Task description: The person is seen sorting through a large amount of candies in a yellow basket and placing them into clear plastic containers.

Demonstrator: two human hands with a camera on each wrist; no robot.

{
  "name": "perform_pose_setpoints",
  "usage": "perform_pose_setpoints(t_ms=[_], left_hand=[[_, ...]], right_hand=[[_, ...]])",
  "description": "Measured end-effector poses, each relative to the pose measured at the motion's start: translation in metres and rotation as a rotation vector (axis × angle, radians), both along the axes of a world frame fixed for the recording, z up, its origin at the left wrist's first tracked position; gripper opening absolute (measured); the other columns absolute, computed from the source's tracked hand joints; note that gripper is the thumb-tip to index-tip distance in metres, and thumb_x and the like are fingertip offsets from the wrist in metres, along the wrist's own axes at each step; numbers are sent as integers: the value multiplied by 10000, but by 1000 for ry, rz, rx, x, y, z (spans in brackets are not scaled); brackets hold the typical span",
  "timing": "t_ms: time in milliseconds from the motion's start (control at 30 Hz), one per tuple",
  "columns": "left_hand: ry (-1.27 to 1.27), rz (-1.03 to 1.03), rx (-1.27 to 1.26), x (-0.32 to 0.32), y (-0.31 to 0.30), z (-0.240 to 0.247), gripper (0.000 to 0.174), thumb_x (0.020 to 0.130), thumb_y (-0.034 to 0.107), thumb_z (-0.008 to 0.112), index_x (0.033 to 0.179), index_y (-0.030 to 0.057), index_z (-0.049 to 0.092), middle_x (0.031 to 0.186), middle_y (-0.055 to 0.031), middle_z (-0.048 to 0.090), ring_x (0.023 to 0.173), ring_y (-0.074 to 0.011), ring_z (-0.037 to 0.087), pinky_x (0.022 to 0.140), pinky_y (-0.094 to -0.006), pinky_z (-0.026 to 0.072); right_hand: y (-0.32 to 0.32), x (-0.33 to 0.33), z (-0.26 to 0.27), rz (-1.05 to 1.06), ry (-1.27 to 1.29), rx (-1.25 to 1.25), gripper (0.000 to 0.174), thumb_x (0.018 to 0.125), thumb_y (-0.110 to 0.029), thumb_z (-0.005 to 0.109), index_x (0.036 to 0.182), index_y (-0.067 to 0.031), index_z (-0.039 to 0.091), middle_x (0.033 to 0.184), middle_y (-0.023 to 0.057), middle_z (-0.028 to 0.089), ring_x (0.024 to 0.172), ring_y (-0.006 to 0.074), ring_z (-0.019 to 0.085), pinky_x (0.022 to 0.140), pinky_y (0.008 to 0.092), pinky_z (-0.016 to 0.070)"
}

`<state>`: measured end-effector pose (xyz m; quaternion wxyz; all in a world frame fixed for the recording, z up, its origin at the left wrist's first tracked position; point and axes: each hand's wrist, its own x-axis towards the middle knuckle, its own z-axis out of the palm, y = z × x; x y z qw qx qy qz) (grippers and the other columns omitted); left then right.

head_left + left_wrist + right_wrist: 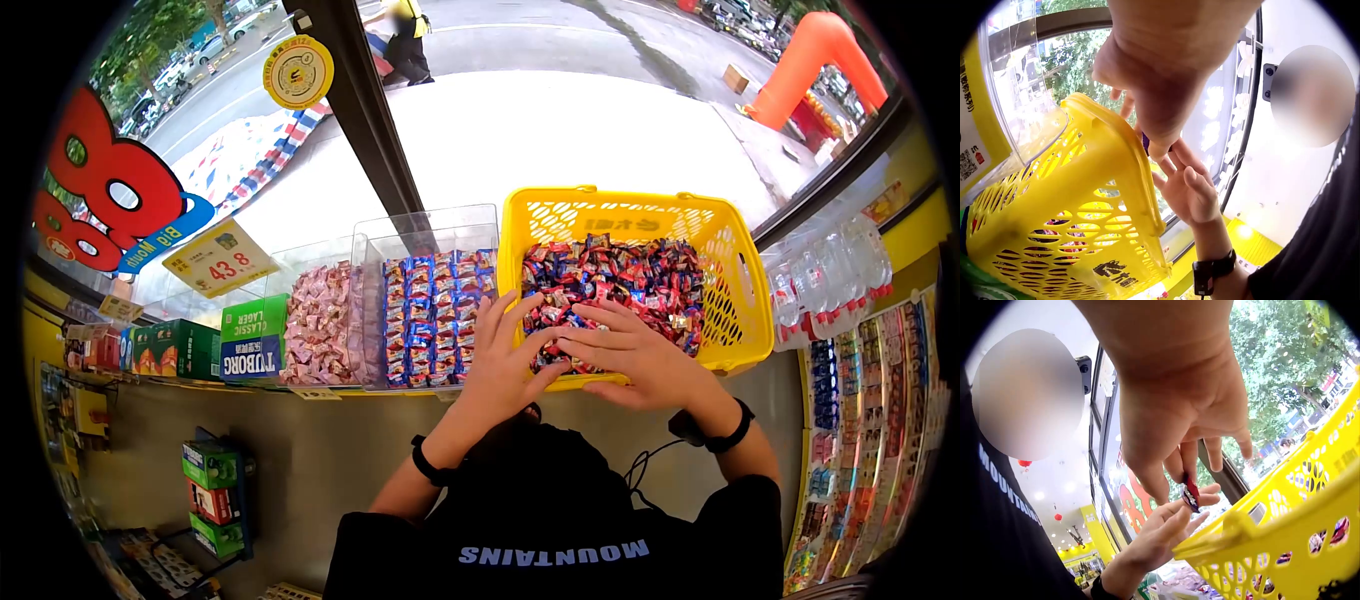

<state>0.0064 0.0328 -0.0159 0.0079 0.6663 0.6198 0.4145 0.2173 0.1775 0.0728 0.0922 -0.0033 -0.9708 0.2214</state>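
Over the near rim of a yellow plastic basket (757, 325), both hands come together. Wrapped candies (620, 272) in red and dark wrappers fill it. One small wrapped candy (1190, 495) shows between the hands in the right wrist view; the head view hides it under the fingers. The left hand (503, 350) has its thumb against this candy, its other fingers spread over the basket edge. The right hand (640, 355) reaches across from the right, fingers fairly straight, fingertips at the candy's upper end and thumb apart from it.
Left of the basket stand clear bins of blue-wrapped candies (432, 315) and pink-wrapped candies (322, 320), then a green beer carton (252, 338). Water bottles (830, 270) lie at the right beside a snack shelf (865, 430). A window frame (365, 110) rises behind.
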Motion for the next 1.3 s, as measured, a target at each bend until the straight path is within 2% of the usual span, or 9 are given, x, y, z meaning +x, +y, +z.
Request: perform_pose_setpoints(t_ms=[33, 167, 433, 567, 867, 900, 1000, 1100, 1300], left_hand=[[-41, -1, 29, 3, -1, 4, 385, 826, 284, 914, 1161, 133, 800, 1546, -114, 583, 1495, -423, 436, 1278, -660, 257], [-19, 7, 55, 4, -4, 8, 331, 776, 216, 931, 1071, 132, 807, 1483, -71, 644, 1468, -393, 474, 1287, -655, 252], [254, 101, 74, 8, -14, 16, 311, 763, 232, 906, 1050, 181, 795, 1441, -20, 676, 1429, -335, 526, 1274, -691, 281], [302, 132, 38, 13, -23, 19, 290, 765, 198, 877, 1045, 193, 803, 1433, -5, 686, 1429, -317, 535, 1284, -686, 274], [296, 216, 109, -8, -35, 14, 207, 858, 227, 847, 1062, 208, 819, 1429, -32, 695, 1423, -312, 560, 1273, -637, 312], [276, 288, 59, -23, -37, 8, 348, 905, 266, 833, 1239, 181, 788, 1475, -88, 662, 1430, -366, 551, 1268, -620, 323], [234, 477, -147, -65, -39, -12, 568, 948, 323, 809, 1459, 120, 666, 1550, -138, 599, 1472, -427, 507, 1261, -622, 332], [225, 379, -459, -107, -42, -50, 800, 977, 465, 765, 1612, 63, 490, 1659, -217, 477, 1553, -471, 408, 1265, -615, 336], [236, 298, -1080, -155, 5, -67, 1073, 966, 710, 662, 1698, 7, 314, 1767, -325, 227, 1644, -489, 234, 1306, -573, 303]], right_hand=[[-6, 1, -4, -27, 56, -18, 672, 906, -158, 847, 1536, -119, 616, 1601, 67, 593, 1559, 375, 458, 1269, 553, 368], [-14, 4, -32, -96, 265, -144, 560, 876, -120, 863, 1416, -109, 713, 1518, 63, 663, 1511, 370, 521, 1224, 539, 424], [-26, -10, -53, -299, 499, 129, 332, 833, -119, 830, 1162, -158, 804, 1290, 61, 737, 1345, 308, 630, 1121, 523, 506], [-27, -11, -69, -305, 562, 114, 200, 826, -93, 806, 1020, -139, 824, 1272, 46, 744, 1290, 295, 655, 1103, 519, 514], [-22, -13, -67, -301, 574, 125, 163, 810, -90, 805, 965, -137, 819, 1275, 45, 747, 1285, 299, 656, 1096, 525, 514], [-21, -13, -65, -313, 565, 127, 152, 803, -96, 811, 949, -138, 820, 1298, 59, 740, 1309, 315, 645, 1109, 530, 503], [-21, -12, -67, -348, 527, 113, 150, 800, -99, 820, 946, -137, 824, 1321, 74, 731, 1324, 331, 637, 1120, 537, 494], [-22, -12, -71, -337, 521, 74, 164, 792, -84, 831, 949, -132, 825, 1353, 87, 716, 1339, 342, 627, 1131, 547, 485], [-24, -10, -70, -346, 501, 37, 263, 758, 13, 815, 977, -132, 827, 1371, 94, 711, 1345, 354, 623, 1132, 519, 502]])
